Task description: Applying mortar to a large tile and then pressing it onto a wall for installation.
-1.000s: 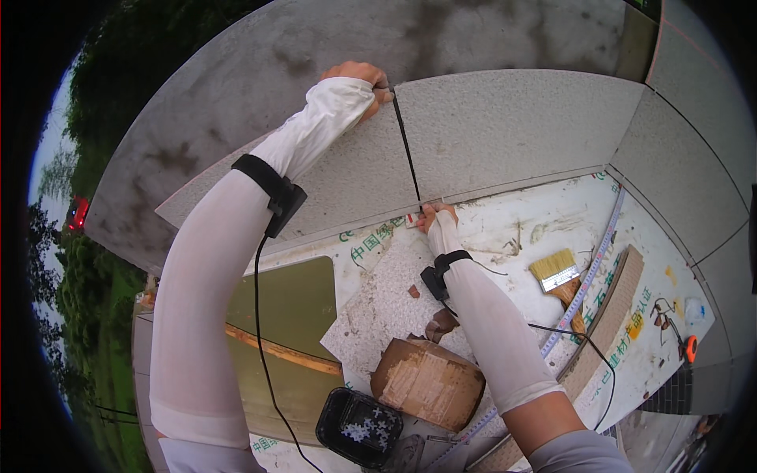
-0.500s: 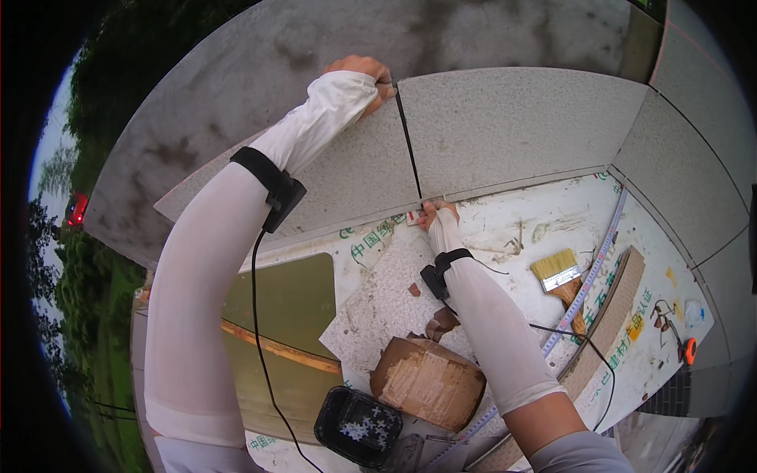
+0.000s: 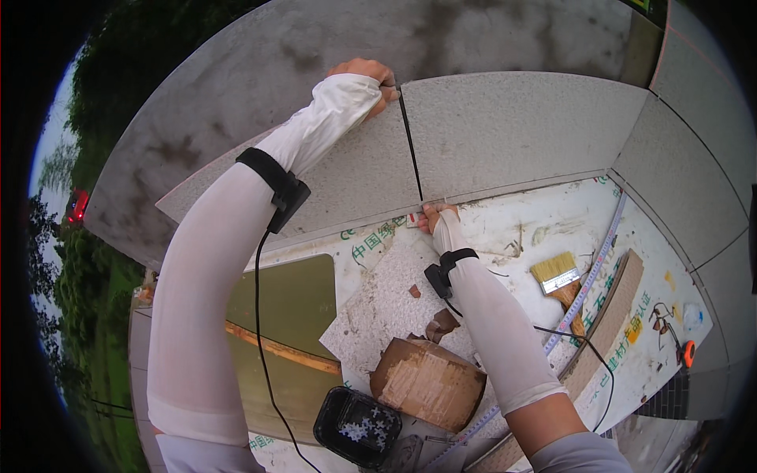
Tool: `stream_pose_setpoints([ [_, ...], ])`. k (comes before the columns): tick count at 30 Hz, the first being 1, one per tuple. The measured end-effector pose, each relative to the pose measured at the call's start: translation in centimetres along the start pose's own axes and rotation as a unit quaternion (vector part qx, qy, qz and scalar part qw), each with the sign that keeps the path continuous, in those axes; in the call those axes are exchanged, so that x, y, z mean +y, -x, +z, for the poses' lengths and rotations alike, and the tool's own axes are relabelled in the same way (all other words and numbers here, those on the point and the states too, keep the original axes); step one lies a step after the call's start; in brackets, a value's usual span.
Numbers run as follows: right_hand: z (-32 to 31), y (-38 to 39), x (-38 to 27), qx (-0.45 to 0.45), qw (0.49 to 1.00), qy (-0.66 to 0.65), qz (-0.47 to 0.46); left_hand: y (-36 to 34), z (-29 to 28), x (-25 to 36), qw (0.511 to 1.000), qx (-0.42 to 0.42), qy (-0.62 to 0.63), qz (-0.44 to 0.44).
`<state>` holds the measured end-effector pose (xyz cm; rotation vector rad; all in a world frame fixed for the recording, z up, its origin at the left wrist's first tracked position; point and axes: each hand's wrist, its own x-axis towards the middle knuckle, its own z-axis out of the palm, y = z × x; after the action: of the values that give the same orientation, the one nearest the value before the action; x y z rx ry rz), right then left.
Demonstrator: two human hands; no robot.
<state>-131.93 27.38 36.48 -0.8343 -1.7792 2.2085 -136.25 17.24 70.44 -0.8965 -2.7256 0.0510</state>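
Two speckled light-grey stone tiles stand against a grey wall, the left tile [image 3: 339,169] and the right tile [image 3: 520,118], with a narrow dark gap [image 3: 411,146] between them. At the gap's top end, my left hand [image 3: 367,76] is closed with its fingertips at the left tile's upper corner. Down at the bottom end, my right hand [image 3: 436,216] has its fingers pinched together at the tiles' lower edge. Whatever either hand grips is too small or hidden. A small white-and-red piece [image 3: 414,220] lies beside the right fingers.
Below the tiles lies a white printed board [image 3: 512,229], bearing a bristle brush [image 3: 558,276], a tape measure strip [image 3: 593,272] and curved tile offcuts [image 3: 611,315]. Nearer me are a cardboard box [image 3: 430,382] and a black tray of small white spacers [image 3: 359,426]. Black cables [image 3: 264,355] hang from both forearms.
Both hands stay at the two ends of the gap. My left hand and forearm have shifted very slightly right; the tiles and tools look unchanged.
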Motion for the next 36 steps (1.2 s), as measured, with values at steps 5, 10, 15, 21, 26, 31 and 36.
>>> stream_pose_setpoints([
  [5,0.2,-0.3,0.4,0.005,1.0,0.011,-0.016,-0.3,0.3,-0.2,1.0,-0.011,0.006,-0.005],
  [10,0.5,-0.2,0.9,0.034,0.998,-0.006,-0.058,-0.2,0.1,0.1,1.0,-0.001,0.0,-0.003],
  [15,0.6,0.0,0.6,0.044,0.998,0.011,-0.039,-0.1,0.1,0.1,1.0,-0.008,0.0,-0.003],
  [21,0.7,-0.2,0.3,0.05,0.998,0.036,-0.012,-0.1,0.1,0.0,1.0,-0.003,0.006,-0.011],
  [26,0.2,-0.1,0.7,0.025,0.999,0.023,-0.031,-0.3,0.2,0.0,1.0,0.006,0.002,-0.006],
  [31,-1.5,0.3,1.2,0.034,0.933,0.283,-0.218,-0.4,0.5,-0.2,1.0,0.008,0.006,0.002],
  [36,-1.3,1.4,-1.0,0.033,0.809,0.495,-0.316,-0.2,0.5,-0.6,1.0,0.007,0.006,-0.005],
])
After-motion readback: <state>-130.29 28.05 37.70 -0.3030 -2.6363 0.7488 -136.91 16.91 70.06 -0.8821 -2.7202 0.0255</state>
